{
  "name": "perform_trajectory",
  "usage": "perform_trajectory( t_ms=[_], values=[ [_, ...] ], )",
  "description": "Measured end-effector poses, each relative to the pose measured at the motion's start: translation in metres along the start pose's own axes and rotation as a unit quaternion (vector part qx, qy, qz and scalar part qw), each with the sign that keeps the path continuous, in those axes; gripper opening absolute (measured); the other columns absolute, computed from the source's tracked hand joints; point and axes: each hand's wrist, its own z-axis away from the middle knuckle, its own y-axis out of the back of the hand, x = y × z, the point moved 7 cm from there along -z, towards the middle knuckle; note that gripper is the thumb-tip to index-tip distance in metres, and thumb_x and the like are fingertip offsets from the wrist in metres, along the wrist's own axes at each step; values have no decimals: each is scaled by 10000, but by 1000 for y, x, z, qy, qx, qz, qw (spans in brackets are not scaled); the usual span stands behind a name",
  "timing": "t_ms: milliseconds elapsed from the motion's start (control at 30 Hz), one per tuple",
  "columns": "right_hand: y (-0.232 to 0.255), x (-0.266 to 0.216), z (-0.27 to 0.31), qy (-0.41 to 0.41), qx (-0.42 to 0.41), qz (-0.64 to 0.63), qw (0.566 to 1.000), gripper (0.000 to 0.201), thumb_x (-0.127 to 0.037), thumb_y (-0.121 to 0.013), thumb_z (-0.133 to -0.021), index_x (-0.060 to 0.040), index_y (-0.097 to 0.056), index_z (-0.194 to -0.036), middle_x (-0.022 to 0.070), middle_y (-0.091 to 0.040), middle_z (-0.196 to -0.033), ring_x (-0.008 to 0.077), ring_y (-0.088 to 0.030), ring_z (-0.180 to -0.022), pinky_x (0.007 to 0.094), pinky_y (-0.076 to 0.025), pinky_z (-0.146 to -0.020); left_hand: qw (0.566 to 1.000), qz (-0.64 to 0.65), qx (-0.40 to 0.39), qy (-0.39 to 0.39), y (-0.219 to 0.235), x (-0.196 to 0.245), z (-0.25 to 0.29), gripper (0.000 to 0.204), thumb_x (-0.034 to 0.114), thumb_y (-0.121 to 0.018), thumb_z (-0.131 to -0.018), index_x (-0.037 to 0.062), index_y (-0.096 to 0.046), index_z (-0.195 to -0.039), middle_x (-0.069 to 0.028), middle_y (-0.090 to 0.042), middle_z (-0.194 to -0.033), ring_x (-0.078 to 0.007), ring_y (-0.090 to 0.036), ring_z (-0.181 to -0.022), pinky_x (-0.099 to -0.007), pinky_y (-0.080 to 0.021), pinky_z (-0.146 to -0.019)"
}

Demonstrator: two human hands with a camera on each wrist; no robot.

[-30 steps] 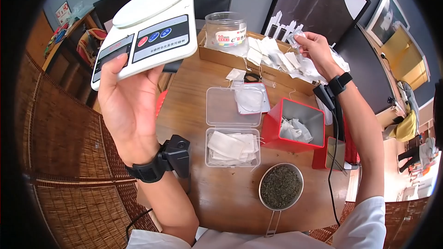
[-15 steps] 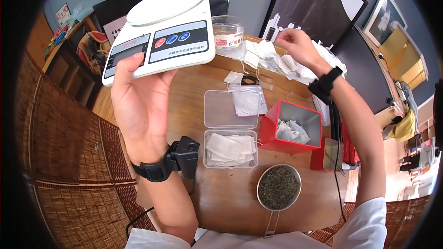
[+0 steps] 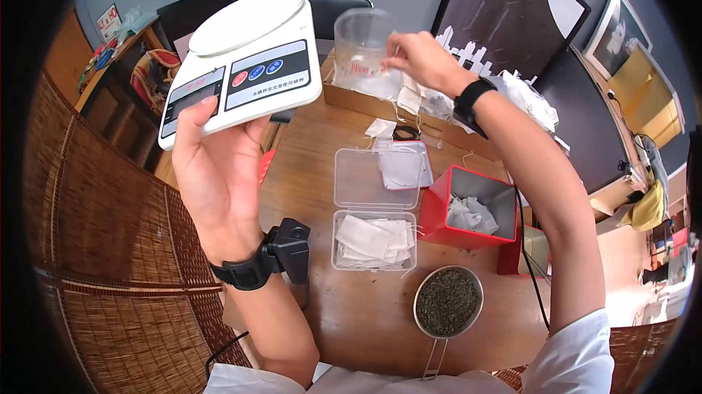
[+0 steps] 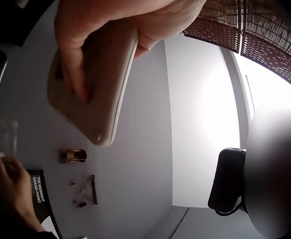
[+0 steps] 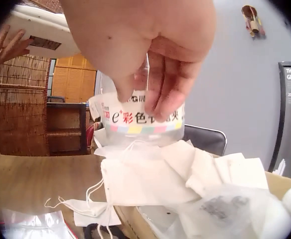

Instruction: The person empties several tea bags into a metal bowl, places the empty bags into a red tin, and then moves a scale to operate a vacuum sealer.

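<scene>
My left hand (image 3: 216, 156) holds a white kitchen scale (image 3: 241, 58) raised above the table's left side, thumb on its front edge. In the left wrist view the fingers (image 4: 73, 74) curl under the scale's underside (image 4: 98, 84). My right hand (image 3: 418, 59) reaches to the back of the table and grips a clear plastic jar (image 3: 360, 47) with a coloured label. In the right wrist view the fingers (image 5: 160, 84) clasp the jar (image 5: 145, 122) just above a heap of white drawstring bags (image 5: 155, 181). Whether the jar touches the bags I cannot tell.
A cardboard box (image 3: 365, 104) of white bags runs along the back. In the middle lie an open clear box (image 3: 375, 242) of bags, a red tin (image 3: 439, 218), and a metal cup of tea leaves (image 3: 447, 301). Woven screens stand at the left.
My right hand has moved left from the heap of bags to the clear jar and taken hold of it. The scale stays raised in my left hand, shifted slightly.
</scene>
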Motion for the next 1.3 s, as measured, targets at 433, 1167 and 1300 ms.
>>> perform_trajectory(
  t_ms=[433, 1167, 1300],
  values=[
    [60, -11, 11, -60, 61, -38, 996, 290, -287, -699, -913, -9, -698, -995, 182, -724, -831, 337, -702, -770, 413, -545, -712, 1000, 8, -5, 21, -3, -9, 1, 500, 64, -577, -895, -41, -443, -1365, -189, -574, -1321, -289, -611, -1183, -445, -550, -981],
    [17, -6, 10, 10, 4, 131, 991, 245, -251, -695, -912, -10, -685, -959, 182, -722, -820, 359, -703, -790, 442, -549, -717, 1000, -1, 5, -3, 6, -1, -1, 490, 57, -568, -907, -34, -441, -1371, -192, -568, -1333, -292, -597, -1207, -464, -530, -1015],
    [32, -16, 12, -47, -4, 57, 997, 252, -285, -697, -905, -34, -706, -924, 146, -729, -850, 351, -692, -834, 451, -543, -745, 1000, 14, 9, -1, 4, -3, 1, 455, 46, -557, -922, -32, -455, -1359, -192, -570, -1331, -292, -592, -1211, -451, -526, -1021]
  ],
)
